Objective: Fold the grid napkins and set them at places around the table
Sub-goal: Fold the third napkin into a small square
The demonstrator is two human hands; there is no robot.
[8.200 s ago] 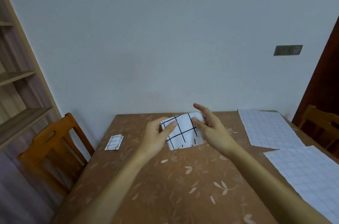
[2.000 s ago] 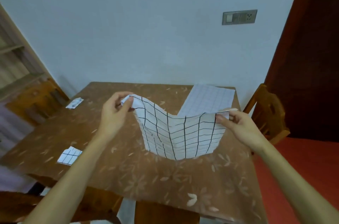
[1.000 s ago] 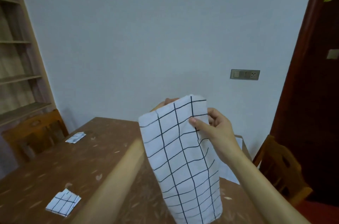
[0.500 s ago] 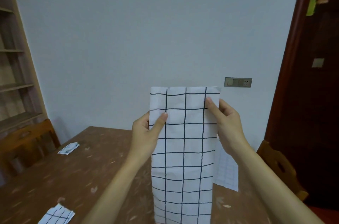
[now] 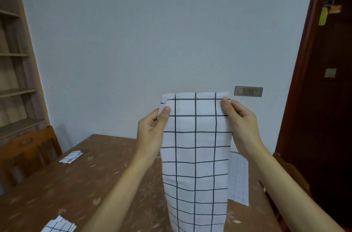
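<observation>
I hold a white napkin with a black grid [image 5: 196, 155] upright in the air, folded into a long strip that hangs down toward the brown table [image 5: 57, 190]. My left hand [image 5: 152, 132] pinches its upper left edge and my right hand [image 5: 240, 125] pinches its upper right edge. One small folded grid napkin [image 5: 70, 157] lies at the table's far left by a chair. Another folded grid napkin [image 5: 59, 226] lies at the near left edge. An unfolded grid napkin [image 5: 239, 180] lies flat on the table, partly hidden behind the held one.
A wooden chair [image 5: 28, 148] stands at the table's left side and another chair [image 5: 291, 174] at the right. A wooden shelf unit [image 5: 13, 60] is against the left wall. A dark door [image 5: 327, 98] fills the right; a wall socket [image 5: 248, 91] is behind the napkin.
Since two seconds ago I have lifted the spread napkin off the table and folded it in half into a hanging strip. Both hands now hold its top corners squarely.
</observation>
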